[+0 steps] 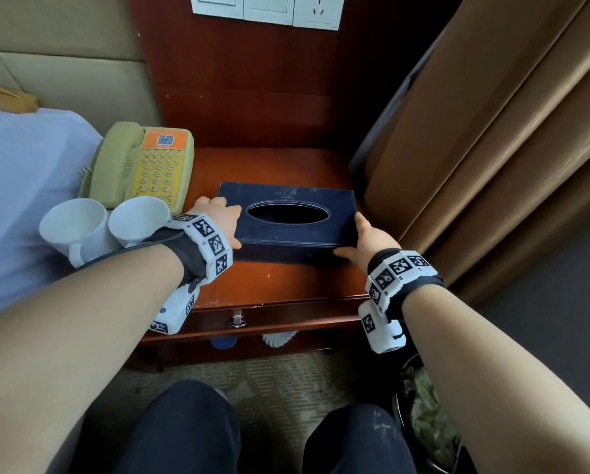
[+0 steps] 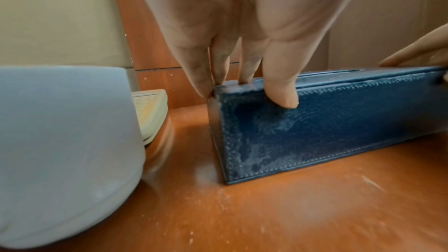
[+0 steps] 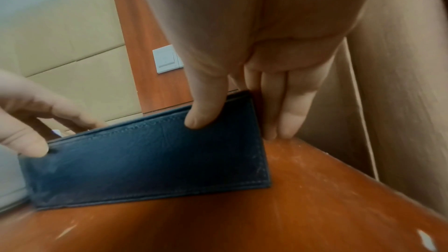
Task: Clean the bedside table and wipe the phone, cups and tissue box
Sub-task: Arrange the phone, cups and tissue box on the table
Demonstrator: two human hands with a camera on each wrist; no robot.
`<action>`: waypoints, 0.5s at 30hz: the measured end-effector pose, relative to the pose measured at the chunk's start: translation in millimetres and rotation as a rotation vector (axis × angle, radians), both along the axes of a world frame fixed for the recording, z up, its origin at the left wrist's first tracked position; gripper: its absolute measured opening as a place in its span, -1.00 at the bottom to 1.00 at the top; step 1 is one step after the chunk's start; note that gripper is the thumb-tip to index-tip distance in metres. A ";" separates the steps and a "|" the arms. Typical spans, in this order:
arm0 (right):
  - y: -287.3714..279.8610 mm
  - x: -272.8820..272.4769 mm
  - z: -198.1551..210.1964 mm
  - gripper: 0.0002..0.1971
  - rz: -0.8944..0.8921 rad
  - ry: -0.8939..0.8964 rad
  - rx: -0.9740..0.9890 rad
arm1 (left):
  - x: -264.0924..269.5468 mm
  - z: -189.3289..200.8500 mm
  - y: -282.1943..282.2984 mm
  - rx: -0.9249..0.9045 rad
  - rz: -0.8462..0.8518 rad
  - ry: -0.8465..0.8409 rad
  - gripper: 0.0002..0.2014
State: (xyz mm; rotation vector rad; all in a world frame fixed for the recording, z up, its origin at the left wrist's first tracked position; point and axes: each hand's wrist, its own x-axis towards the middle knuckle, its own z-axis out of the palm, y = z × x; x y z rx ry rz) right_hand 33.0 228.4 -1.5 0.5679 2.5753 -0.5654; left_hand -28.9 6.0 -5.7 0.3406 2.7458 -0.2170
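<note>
A dark blue leather tissue box (image 1: pixel 286 217) with an empty oval slot stands on the wooden bedside table (image 1: pixel 286 285). My left hand (image 1: pixel 225 220) grips its left end, fingers on the top edge and thumb (image 2: pixel 281 93) on the front face. My right hand (image 1: pixel 358 237) grips the right end, thumb (image 3: pixel 203 110) on the front and fingers (image 3: pixel 286 118) down the side. Grey dust marks the box (image 2: pixel 327 131) front. A beige and yellow phone (image 1: pixel 146 165) sits at the back left. Two white cups (image 1: pixel 78 227) (image 1: pixel 139 217) stand in front of it, beside my left wrist.
A brown curtain (image 1: pixel 492 148) hangs close against the table's right side. A bed with a pale blue sheet (image 1: pixel 23 200) borders the left. Wall switches (image 1: pixel 266 8) are above. A drawer knob (image 1: pixel 237 321) shows under the front edge, and a bin (image 1: pixel 427 422) stands on the floor.
</note>
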 end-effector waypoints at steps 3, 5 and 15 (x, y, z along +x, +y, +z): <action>-1.5 -17.6 2.3 -0.08 0.004 -0.038 0.010 | -15.9 -1.4 0.9 -0.026 0.015 -0.017 -0.33; -0.6 -33.5 0.9 -0.07 -0.009 -0.043 -0.006 | -26.6 -1.4 3.1 -0.050 0.017 -0.014 -0.33; 12.6 -115.4 -7.2 -0.08 -0.019 -0.010 -0.020 | -98.5 0.4 17.1 -0.115 0.014 -0.002 -0.49</action>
